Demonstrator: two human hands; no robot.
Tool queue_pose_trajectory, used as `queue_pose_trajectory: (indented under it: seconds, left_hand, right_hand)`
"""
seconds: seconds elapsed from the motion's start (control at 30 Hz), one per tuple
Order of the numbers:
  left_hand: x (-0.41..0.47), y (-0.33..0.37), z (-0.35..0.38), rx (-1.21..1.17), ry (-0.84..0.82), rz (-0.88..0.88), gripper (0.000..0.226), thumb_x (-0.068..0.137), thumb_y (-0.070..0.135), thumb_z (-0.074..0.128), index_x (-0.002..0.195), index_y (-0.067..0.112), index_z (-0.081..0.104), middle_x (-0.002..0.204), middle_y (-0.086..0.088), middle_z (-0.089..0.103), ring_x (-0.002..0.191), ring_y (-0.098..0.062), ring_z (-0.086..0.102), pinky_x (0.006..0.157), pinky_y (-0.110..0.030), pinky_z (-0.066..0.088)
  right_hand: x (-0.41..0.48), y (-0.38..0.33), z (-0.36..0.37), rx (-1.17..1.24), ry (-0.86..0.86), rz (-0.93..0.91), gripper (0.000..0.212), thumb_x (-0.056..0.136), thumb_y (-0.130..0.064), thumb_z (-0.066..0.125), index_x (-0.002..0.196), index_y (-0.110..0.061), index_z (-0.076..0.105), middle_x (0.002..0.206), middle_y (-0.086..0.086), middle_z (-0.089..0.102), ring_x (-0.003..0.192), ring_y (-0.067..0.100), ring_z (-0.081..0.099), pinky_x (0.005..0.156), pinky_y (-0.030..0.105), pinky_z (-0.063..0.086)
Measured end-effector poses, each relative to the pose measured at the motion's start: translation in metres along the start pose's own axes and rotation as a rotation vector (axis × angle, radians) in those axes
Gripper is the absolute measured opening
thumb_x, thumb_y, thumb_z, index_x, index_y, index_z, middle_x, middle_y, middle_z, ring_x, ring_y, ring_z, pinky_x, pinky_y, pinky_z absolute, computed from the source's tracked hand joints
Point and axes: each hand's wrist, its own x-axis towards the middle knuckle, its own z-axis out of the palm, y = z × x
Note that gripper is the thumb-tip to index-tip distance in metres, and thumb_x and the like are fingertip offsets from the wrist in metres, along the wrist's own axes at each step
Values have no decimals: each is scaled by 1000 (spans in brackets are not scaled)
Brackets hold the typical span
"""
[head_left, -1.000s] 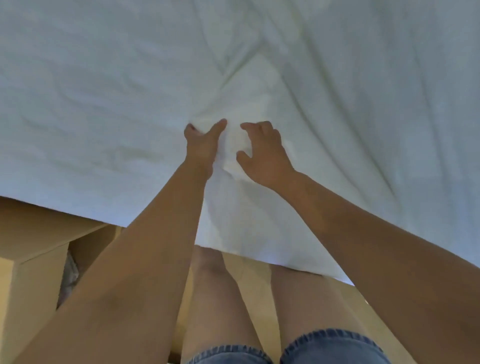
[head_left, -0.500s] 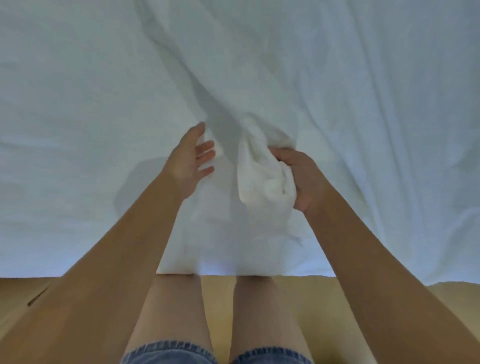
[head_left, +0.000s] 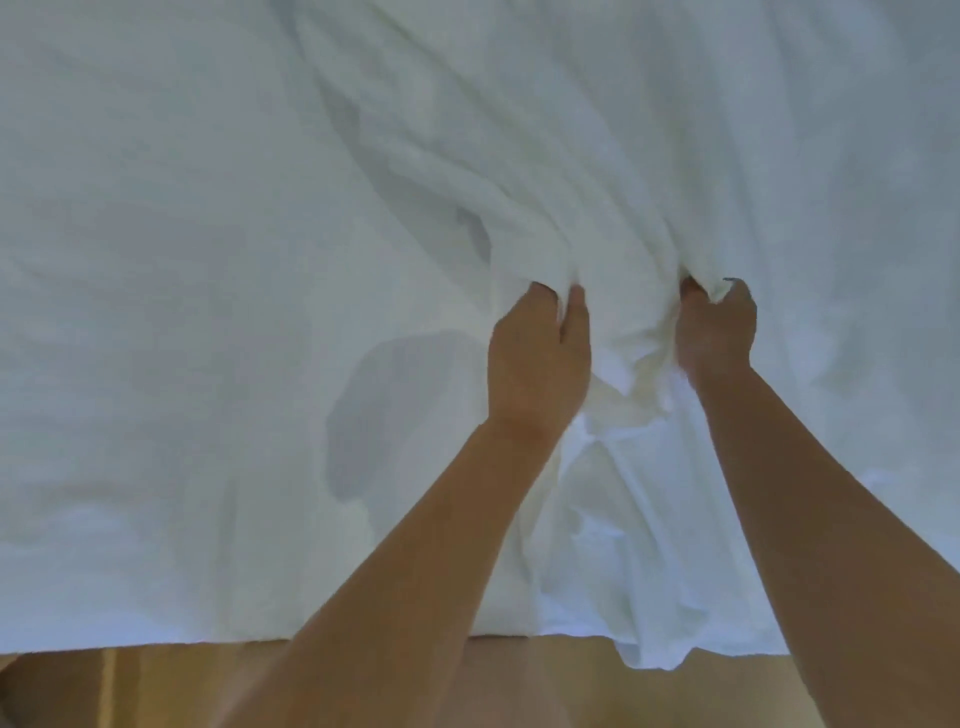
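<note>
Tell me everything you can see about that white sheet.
The white sheet is plain, soft-looking cloth, spread wide, filling most of the view. It is creased, with folds fanning out from a bunch near the middle, which the left hand and right hand each grip. Its near edge ends over a tan surface.

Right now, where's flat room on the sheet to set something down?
Best patch: the smooth stretch of sheet left of the left hand, running down to the near hem. Crowded: fabric is bunched between the left hand and right hand, both gripping it, with folds fanning away above them. Right of the right hand, long creases.
</note>
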Motion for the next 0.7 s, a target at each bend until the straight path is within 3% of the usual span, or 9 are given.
queue_pose_trajectory:
  seconds: [0.1, 0.17, 0.23, 0.27, 0.33, 0.4, 0.5, 0.57, 0.7]
  left_hand:
    - [-27, -18, 12, 450, -177, 235, 17, 85, 1, 58, 69, 9, 54, 66, -2, 51, 57, -28, 50, 54, -23, 28]
    - [-33, -34, 10, 686, -384, 186, 14, 90, 0, 51, 99, 2, 61, 94, -12, 56, 77, -27, 56, 61, -27, 37]
    - [-39, -43, 4, 731, -550, 215, 21, 93, 5, 47, 108, 2, 61, 103, -13, 57, 87, -26, 55, 69, -33, 46]
    - [-42, -43, -2, 669, -592, 255, 23, 94, 8, 47, 110, 2, 61, 105, -13, 58, 93, -26, 55, 74, -36, 48]
    - [-43, -44, -12, 429, -576, 182, 26, 94, 14, 52, 117, 6, 61, 108, -7, 61, 99, -21, 56, 82, -32, 47]
    - [-30, -36, -24, -17, -336, -273, 33, 94, 16, 55, 126, 12, 57, 103, 0, 65, 95, -13, 60, 83, -21, 47]
    - [25, -22, -24, -760, -136, -797, 33, 96, 31, 46, 121, 11, 52, 94, -7, 67, 87, -19, 64, 79, -29, 51]
    - [61, -1, -8, -991, -140, -822, 29, 96, 33, 48, 111, 9, 55, 96, -10, 65, 90, -24, 64, 85, -39, 51]
    - [90, 38, 4, -1023, -30, -837, 13, 92, 13, 56, 102, 6, 60, 100, -12, 65, 98, -27, 62, 96, -41, 48]
  right_hand:
    - [-7, -6, 0, -43, 95, -267, 61, 85, -38, 59, 137, -16, 37, 133, 9, 40, 123, 25, 37, 99, 31, 31]
    - [-38, -16, 7, 123, -152, -449, 73, 74, -56, 62, 137, -31, 35, 130, -5, 39, 122, 13, 38, 95, 18, 31]
    - [-65, -22, 24, -29, -565, -510, 80, 71, -57, 66, 139, -40, 28, 131, -9, 37, 120, 8, 40, 93, 16, 32]
    - [-72, -23, 32, -179, -696, -552, 75, 78, -44, 65, 142, -38, 27, 133, -5, 39, 118, 12, 43, 92, 18, 35]
    - [-71, -30, 38, -195, -637, -537, 48, 87, -10, 50, 132, -26, 46, 114, -1, 54, 100, 16, 54, 77, 12, 39]
    - [-58, -39, 30, 75, -488, -419, 30, 80, 3, 41, 89, -18, 61, 71, -12, 56, 67, 9, 53, 51, 9, 35]
    - [-49, -50, 12, 265, -559, -409, 6, 71, 3, 44, 69, 2, 49, 55, -2, 40, 49, 10, 35, 41, 21, 26]
    - [-53, -52, 6, 251, -645, -423, 9, 77, -1, 49, 69, 0, 48, 58, -1, 40, 48, 9, 35, 43, 20, 26]
    - [-60, -56, 0, 91, -556, -529, 31, 93, -28, 51, 66, -21, 37, 59, -8, 38, 42, 1, 35, 42, 12, 29]
